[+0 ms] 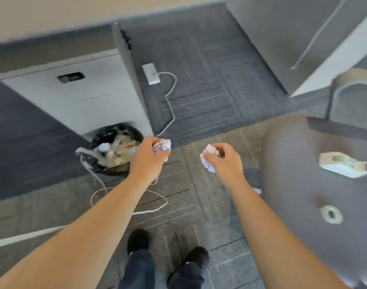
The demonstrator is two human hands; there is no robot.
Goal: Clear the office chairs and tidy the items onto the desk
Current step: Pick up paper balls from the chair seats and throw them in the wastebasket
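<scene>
Two crumpled paper balls in hand at centre frame: left hand point(147, 157) closed on one paper ball point(162, 146) beside the full waste bin point(116, 149), right hand point(224, 158) pinching the other ball point(209, 156). Remaining on the chair seat point(299, 174), right of frame: tape dispenser point(343, 166) and tape roll point(331, 214), neither yet on the desk.

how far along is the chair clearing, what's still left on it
Partway. In hand: the left hand and right hand each grip a crumpled paper ball, the left one nearest the already full waste bin. Left: the tape dispenser and a tape roll sit on the chair seat. Nothing is visibly placed on a desk yet.
</scene>
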